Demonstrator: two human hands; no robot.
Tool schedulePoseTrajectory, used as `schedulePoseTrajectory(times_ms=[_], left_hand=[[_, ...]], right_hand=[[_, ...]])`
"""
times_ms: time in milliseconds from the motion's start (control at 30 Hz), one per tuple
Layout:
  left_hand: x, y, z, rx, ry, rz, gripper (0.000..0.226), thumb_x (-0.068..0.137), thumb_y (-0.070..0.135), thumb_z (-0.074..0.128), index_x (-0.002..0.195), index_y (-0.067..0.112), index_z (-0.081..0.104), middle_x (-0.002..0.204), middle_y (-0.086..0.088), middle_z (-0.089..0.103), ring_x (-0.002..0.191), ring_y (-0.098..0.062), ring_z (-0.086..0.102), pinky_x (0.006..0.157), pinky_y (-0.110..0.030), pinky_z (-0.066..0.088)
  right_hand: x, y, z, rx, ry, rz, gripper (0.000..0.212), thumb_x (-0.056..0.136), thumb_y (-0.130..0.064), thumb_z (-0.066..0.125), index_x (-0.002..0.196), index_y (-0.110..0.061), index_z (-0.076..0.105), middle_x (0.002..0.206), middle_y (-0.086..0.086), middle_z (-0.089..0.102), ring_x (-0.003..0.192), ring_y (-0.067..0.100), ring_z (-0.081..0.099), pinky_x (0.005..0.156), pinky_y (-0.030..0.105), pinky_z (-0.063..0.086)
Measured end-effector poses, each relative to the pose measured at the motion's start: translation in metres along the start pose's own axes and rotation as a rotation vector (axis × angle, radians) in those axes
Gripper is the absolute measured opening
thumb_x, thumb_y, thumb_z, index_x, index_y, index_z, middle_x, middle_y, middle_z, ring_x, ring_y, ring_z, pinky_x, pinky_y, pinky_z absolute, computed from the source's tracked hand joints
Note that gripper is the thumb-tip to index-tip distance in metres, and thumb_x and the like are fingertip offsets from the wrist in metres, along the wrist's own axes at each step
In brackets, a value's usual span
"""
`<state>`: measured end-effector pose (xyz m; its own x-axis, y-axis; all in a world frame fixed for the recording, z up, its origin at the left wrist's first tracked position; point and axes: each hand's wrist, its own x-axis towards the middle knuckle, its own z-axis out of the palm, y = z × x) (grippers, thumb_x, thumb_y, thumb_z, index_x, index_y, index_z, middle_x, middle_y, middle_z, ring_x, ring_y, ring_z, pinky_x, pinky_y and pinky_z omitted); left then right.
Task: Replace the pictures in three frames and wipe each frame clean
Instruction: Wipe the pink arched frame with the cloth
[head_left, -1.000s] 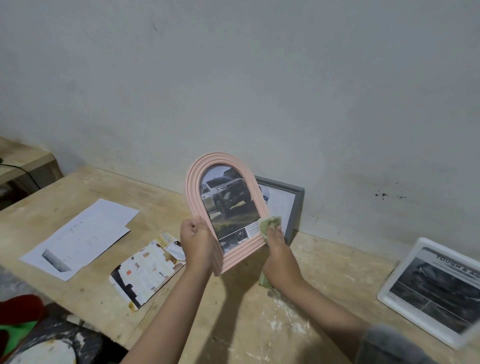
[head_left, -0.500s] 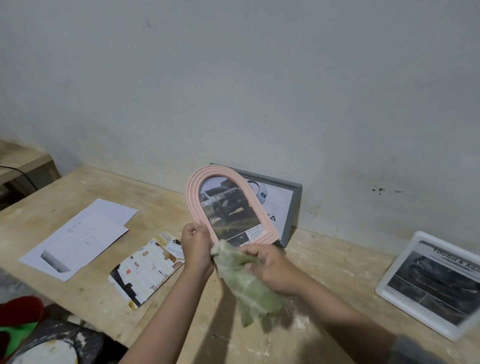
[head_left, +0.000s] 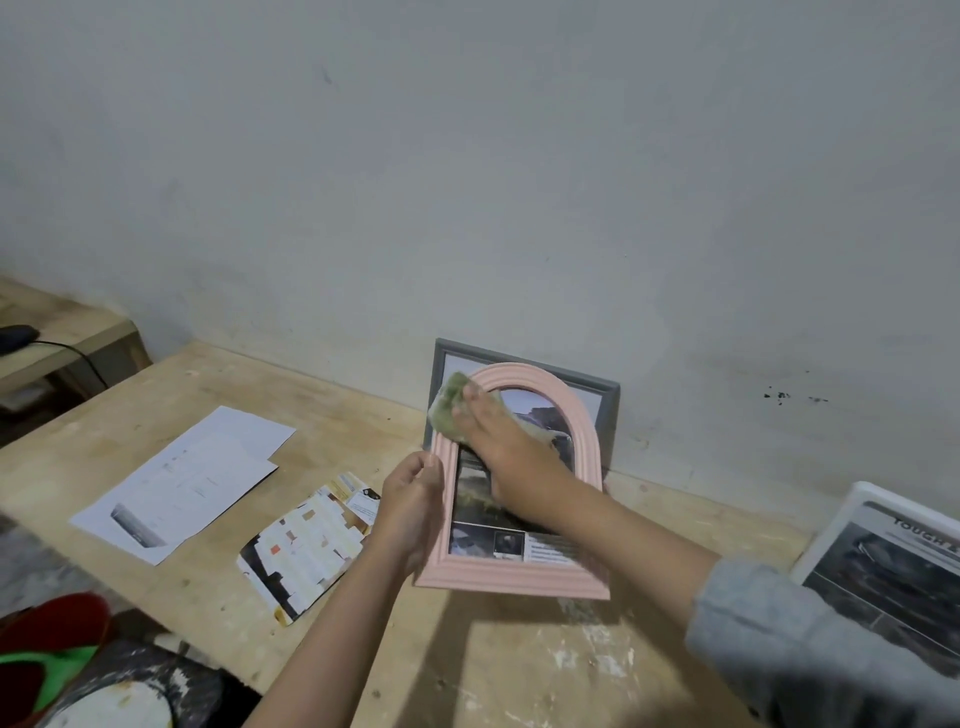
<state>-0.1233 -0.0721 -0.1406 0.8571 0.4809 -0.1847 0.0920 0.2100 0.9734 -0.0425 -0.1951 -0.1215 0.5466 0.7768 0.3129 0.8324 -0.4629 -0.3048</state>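
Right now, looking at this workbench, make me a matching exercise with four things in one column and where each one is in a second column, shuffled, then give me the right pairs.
Things
1. pink arched frame
2. grey frame
3. white frame
4. green cloth

Places
A. leaning against the wall, behind the pink one
B. at the right edge of the view, on the bench
C. gripped at its left side by the left hand
D. pressed on the arch's upper left by the right hand

Pairs: 1-C, 2-A, 3-B, 4-D
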Motion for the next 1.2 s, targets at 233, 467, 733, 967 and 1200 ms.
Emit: schedulePoseTrajectory(times_ms=[233,467,733,967,1200], left_hand=[[0.001,-0.008,-0.025,-0.276,-0.243,-0.221,0.063,0.096,0.057,0.023,0.114,0.012,0.064,0.112,-0.018,0.069,0.102,-0.032,0.067,0.077,-0.041,0.057],[0.007,-0.023,-0.052,-0.322,-0.066,-0.219,0.031,0.092,0.040,0.052,0.074,0.016,0.051,0.070,-0.006,0.056,0.061,-0.016,0.061,0.058,-0.027,0.055],[0.029,-0.024,-0.089,-0.182,0.131,-0.157,0.019,0.099,0.024,0.046,0.088,0.010,0.052,0.078,-0.009,0.058,0.069,-0.021,0.055,0.067,-0.036,0.046],[0.076,-0.008,-0.160,-0.095,0.342,-0.130,0.017,0.099,0.026,0.046,0.094,0.012,0.054,0.082,-0.010,0.061,0.070,-0.023,0.057,0.072,-0.037,0.048],[0.120,0.006,-0.258,-0.030,0.571,-0.128,0.020,0.101,0.028,0.042,0.097,0.012,0.052,0.075,-0.004,0.055,0.064,-0.016,0.050,0.052,-0.023,0.041]], right_hand=[[-0.028,-0.029,0.023,0.102,-0.066,-0.107,0.083,0.075,0.021,0.040,0.150,-0.009,0.016,0.158,0.007,0.000,0.141,0.012,-0.010,0.116,0.026,-0.003],[-0.045,-0.038,0.048,0.106,-0.259,-0.330,0.076,0.074,0.015,0.060,0.143,-0.002,0.033,0.154,0.017,0.019,0.144,0.027,0.013,0.118,0.040,0.009],[-0.032,-0.063,0.052,0.149,-0.536,-0.377,0.058,0.069,0.006,0.051,0.126,-0.004,0.056,0.139,0.016,0.048,0.130,0.031,0.042,0.110,0.041,0.031],[0.048,-0.052,0.052,0.259,-0.592,-0.065,0.044,0.078,-0.007,0.063,0.122,-0.014,0.062,0.119,0.006,0.064,0.108,0.021,0.058,0.093,0.034,0.046],[0.175,-0.001,0.118,0.069,-0.563,0.080,0.024,0.081,-0.018,0.059,0.104,-0.017,0.065,0.101,0.001,0.067,0.093,0.021,0.061,0.081,0.039,0.050]])
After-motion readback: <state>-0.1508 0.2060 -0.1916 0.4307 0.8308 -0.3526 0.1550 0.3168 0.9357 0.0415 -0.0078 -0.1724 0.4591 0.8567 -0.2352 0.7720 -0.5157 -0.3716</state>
